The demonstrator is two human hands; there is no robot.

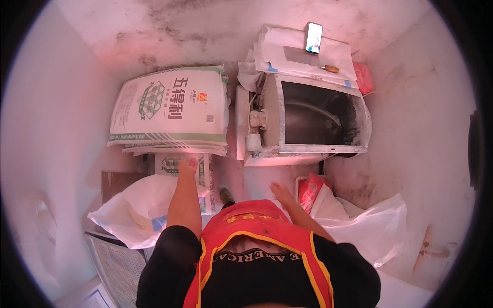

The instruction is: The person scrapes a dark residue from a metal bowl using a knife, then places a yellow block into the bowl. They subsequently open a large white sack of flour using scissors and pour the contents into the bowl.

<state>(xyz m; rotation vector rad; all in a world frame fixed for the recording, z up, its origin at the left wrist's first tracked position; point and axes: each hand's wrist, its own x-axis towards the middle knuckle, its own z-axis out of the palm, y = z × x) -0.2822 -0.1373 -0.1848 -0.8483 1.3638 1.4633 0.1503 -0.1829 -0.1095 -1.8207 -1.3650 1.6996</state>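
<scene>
My left hand [188, 164] is empty, palm up with the fingers slightly curled, just below the front edge of a stack of printed flour sacks [165, 104]. Under that forearm lies an open white plastic sack [134, 204] with pale powder showing inside. My right hand [282, 192] hangs with its fingers apart, holding nothing, over the floor in front of a dough mixer [283, 152]. The mixer's metal bowl stands uncovered, and a curved mixing arm [319, 111] shows inside. I wear a red apron [250, 215] with yellow edging.
Folded white sacks [275, 36] on the mixer's back carry a cleaver [302, 57] with a wooden handle and a lit phone [314, 37]. A bin holding a red plastic bag [310, 192] and another white sack [369, 227] stand at right. A perforated metal chair [115, 261] is at lower left.
</scene>
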